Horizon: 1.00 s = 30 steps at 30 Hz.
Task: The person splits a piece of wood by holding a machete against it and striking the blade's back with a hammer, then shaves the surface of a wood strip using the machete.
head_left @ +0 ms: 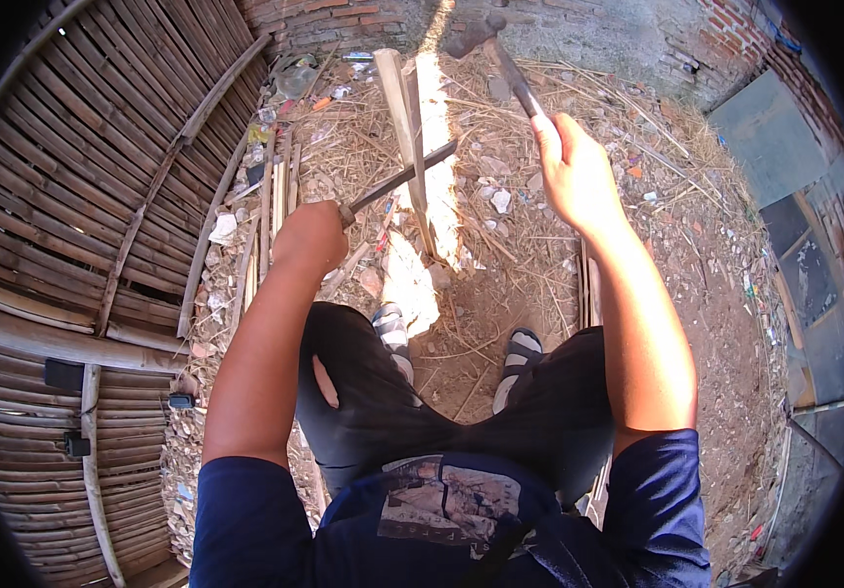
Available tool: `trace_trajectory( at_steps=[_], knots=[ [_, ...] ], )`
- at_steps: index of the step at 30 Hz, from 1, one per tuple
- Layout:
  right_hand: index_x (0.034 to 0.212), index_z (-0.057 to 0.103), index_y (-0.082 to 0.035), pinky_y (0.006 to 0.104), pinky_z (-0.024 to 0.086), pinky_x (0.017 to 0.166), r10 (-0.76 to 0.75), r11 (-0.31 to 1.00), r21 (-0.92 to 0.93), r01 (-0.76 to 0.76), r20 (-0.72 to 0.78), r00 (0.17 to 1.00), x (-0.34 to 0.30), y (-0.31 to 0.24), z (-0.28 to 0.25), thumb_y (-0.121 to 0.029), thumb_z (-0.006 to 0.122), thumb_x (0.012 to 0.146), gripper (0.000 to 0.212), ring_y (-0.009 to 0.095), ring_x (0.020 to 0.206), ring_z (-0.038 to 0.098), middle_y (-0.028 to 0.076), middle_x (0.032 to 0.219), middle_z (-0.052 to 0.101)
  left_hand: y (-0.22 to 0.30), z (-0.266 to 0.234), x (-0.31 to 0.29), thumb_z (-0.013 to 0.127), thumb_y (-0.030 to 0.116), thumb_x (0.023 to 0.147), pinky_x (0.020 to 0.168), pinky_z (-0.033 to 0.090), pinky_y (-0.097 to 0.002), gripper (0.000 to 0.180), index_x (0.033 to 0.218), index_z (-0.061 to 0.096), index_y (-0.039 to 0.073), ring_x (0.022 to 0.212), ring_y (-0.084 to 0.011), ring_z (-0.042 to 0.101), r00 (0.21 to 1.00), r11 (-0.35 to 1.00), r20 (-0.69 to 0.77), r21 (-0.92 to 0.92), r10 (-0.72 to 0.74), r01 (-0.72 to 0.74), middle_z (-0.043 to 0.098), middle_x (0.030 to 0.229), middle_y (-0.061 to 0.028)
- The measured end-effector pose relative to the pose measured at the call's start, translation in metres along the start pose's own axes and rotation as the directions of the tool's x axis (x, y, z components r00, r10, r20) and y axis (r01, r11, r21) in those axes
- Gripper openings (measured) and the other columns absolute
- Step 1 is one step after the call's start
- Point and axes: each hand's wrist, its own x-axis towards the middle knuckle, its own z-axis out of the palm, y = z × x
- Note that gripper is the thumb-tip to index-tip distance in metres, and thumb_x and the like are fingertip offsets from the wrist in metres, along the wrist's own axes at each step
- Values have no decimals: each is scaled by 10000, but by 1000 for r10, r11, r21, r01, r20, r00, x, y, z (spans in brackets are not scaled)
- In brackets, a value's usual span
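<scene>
The left grip (310,238) is clamping around the handle of a machete (394,183), and the blade is extending from it forward and to the right. Just beyond this grip, on its right side, a pale split pole (397,113) is standing on the littered ground (676,255), and the blade is crossing it; how deep the edge is sitting, I cannot tell. The right grip (578,171) is clamping on the handle of a hammer (512,78), whose head is pointing forward and left of this grip, apart from the blade. To the left of the left grip, a slatted wall (69,186) is rising.
</scene>
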Motion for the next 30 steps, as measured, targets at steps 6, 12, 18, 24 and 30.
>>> trace_trajectory(
  at_steps=[6,12,18,24,30],
  knots=[
    [1087,487,-12,568,524,798,117,971,-232,-59,247,962,-39,37,53,-406,436,1086,397,493,888,686,309,870,682,7,12,11,682,135,857,903,564,-479,246,1070,719,18,1022,-390,705,997,997,-42,-40,59,-61,732,1043,-224],
    [1020,615,21,549,517,826,49,972,-230,44,383,923,-2,32,45,-425,519,1051,457,484,960,667,305,922,690,4,21,18,670,131,865,908,567,-482,248,1083,725,26,1029,-388,707,998,999,-43,-20,47,-48,735,1050,-218],
    [939,577,8,504,510,651,25,994,111,-10,-138,990,11,-9,-12,-413,481,1081,454,452,756,685,235,750,664,6,20,20,684,141,857,906,572,-479,259,1089,723,33,1025,-390,709,998,999,-35,-4,51,-52,734,1053,-222],
    [1127,525,10,562,524,850,267,932,-339,-126,408,873,-39,32,57,-396,450,1086,415,472,984,680,299,939,701,14,9,13,675,131,854,906,570,-480,262,1090,716,23,1019,-396,708,998,998,-25,20,60,-60,731,1057,-227],
    [974,597,14,522,501,733,54,987,-161,-3,313,948,-10,50,50,-430,518,1064,460,468,799,660,267,813,662,-9,26,21,666,128,854,899,567,-490,254,1076,717,18,1005,-397,709,999,999,-18,31,28,-28,731,1045,-231]
  ],
)
